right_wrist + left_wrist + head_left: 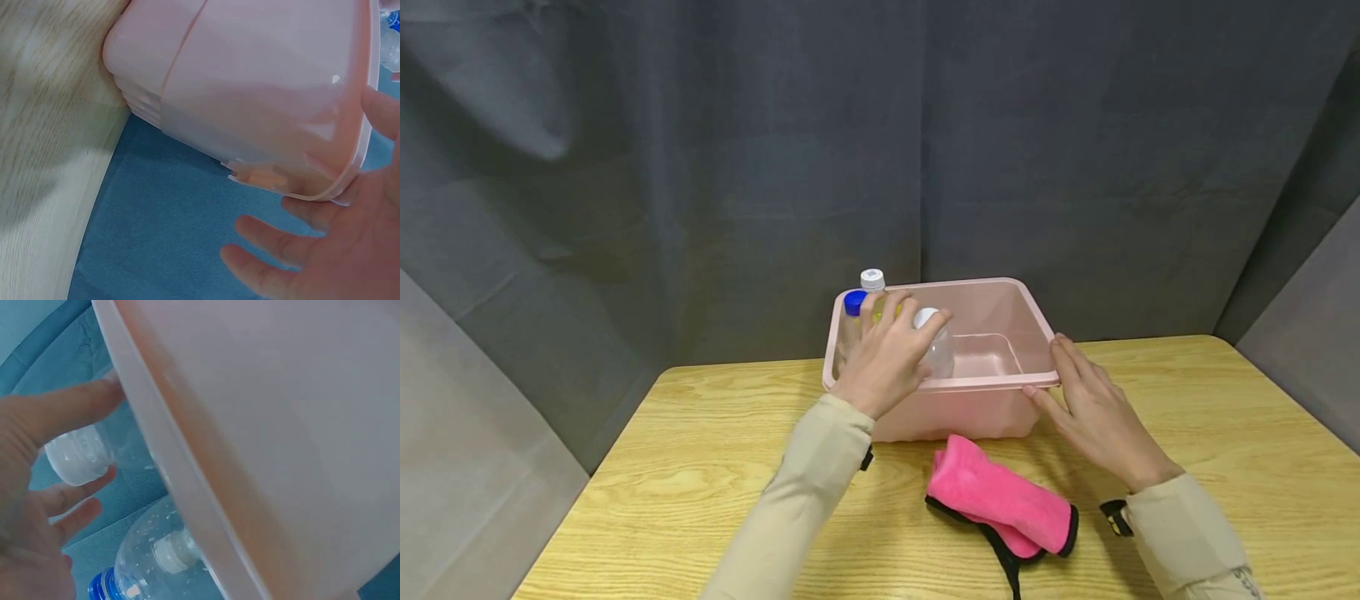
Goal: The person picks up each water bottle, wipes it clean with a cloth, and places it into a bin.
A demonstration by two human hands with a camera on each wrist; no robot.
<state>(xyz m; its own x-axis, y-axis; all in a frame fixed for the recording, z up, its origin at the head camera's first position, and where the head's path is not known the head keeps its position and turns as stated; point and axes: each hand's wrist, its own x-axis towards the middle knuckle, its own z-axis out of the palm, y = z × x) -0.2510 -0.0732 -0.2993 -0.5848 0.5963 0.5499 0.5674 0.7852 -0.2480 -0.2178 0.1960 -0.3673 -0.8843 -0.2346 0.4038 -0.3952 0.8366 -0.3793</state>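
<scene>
A clear plastic bottle with a white cap (925, 317) stands inside a pink plastic bin (962, 412) near its front wall. My left hand (883, 354) reaches over the front rim, thumb and fingers spread on either side of this bottle's cap (78, 456). Left of the hand are a blue-capped bottle (853, 302) and another white-capped bottle (872, 281) holding yellow liquid, partly hidden by the fingers. My right hand (1093, 408) holds the bin's front right corner, thumb at the front and index finger along the side; its other fingers (269, 244) extend away from the wall.
A folded pink cloth (1000, 500) with black edging and a black strap lies on the wooden table (700, 467) before the bin, between the forearms. Dark grey curtain (775, 167) hangs behind the table's back edge. The bin's right half shows its bare floor.
</scene>
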